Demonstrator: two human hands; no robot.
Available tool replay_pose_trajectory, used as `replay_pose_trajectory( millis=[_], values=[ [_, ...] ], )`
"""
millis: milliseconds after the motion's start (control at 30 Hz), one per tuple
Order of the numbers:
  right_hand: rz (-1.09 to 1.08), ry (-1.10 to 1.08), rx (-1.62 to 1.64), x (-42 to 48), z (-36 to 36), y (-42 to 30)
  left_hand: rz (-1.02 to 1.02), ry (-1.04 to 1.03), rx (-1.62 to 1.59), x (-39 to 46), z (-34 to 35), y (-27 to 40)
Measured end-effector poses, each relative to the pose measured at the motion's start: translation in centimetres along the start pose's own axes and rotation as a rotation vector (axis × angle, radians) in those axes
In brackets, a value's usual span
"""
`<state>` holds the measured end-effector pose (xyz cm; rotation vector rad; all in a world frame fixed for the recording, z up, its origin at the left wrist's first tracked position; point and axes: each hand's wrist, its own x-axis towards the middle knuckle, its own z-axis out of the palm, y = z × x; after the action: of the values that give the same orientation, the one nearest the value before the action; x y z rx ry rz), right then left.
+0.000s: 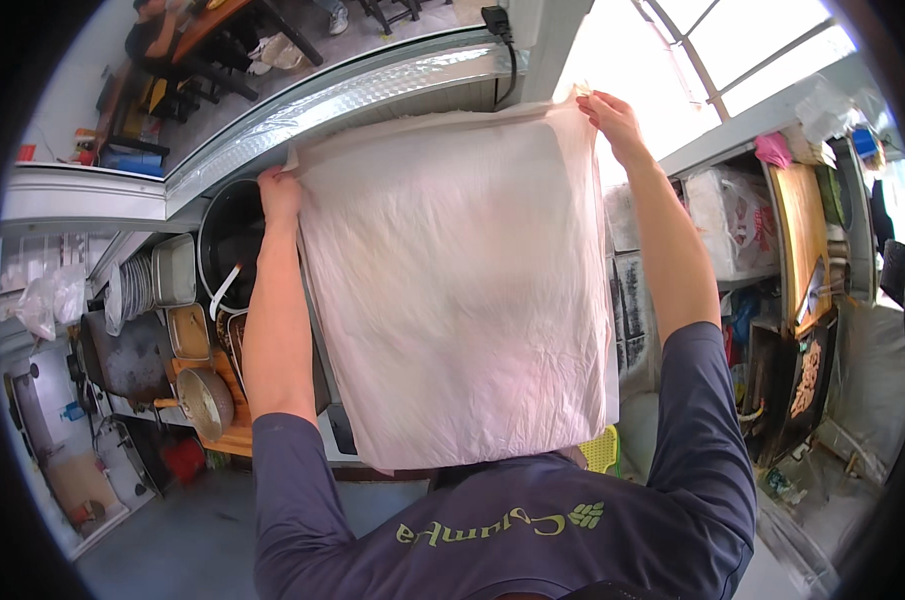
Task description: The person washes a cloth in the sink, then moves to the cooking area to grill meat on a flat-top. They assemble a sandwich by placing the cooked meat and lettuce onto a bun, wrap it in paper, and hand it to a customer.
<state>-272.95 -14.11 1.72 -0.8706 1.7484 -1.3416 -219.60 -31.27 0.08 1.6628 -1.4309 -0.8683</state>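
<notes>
A large, pale pinkish cloth (pixel 452 300) hangs spread out before me, wrinkled towards its lower edge. Its upper left corner is pinched in my left hand (pixel 280 196), beside a big black pot (pixel 231 225). My right hand (pixel 610 124) grips the upper right corner, higher up and in front of the bright window. The cloth spans the space between both arms and reaches down almost to my chest. It hides most of the surface behind it.
On the left are a white ladle (pixel 226 291), metal trays (pixel 174 270), a stack of plates (pixel 131 286) and a saucepan (pixel 205 403). To the right stand a wooden board (pixel 801 225) and a cleaver (pixel 811 291). Past the ledge (pixel 332 97), a person (pixel 152 37) sits at a table (pixel 211 28).
</notes>
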Motion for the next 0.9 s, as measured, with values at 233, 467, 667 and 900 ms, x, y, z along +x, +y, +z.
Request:
replay_pose_trajectory(
  millis=[233,467,667,900],
  values=[
    [-0.146,-0.159,-0.389,4.4,6.7,6.8,-0.072,-0.138,0.532,2.4,-0.3,-3.5],
    [-0.055,0.155,0.050,-6.0,-0.7,5.2,0.429,-0.099,0.410,-15.0,-2.0,6.4],
    [0.410,-0.128,-0.101,-33.9,-6.5,6.3,0.118,-0.142,0.448,-38.9,-13.2,0.7],
    [0.624,-0.174,-0.043,-48.0,-6.4,8.0,-0.413,-0.339,0.016,-47.0,-19.9,-9.4]
  ],
)
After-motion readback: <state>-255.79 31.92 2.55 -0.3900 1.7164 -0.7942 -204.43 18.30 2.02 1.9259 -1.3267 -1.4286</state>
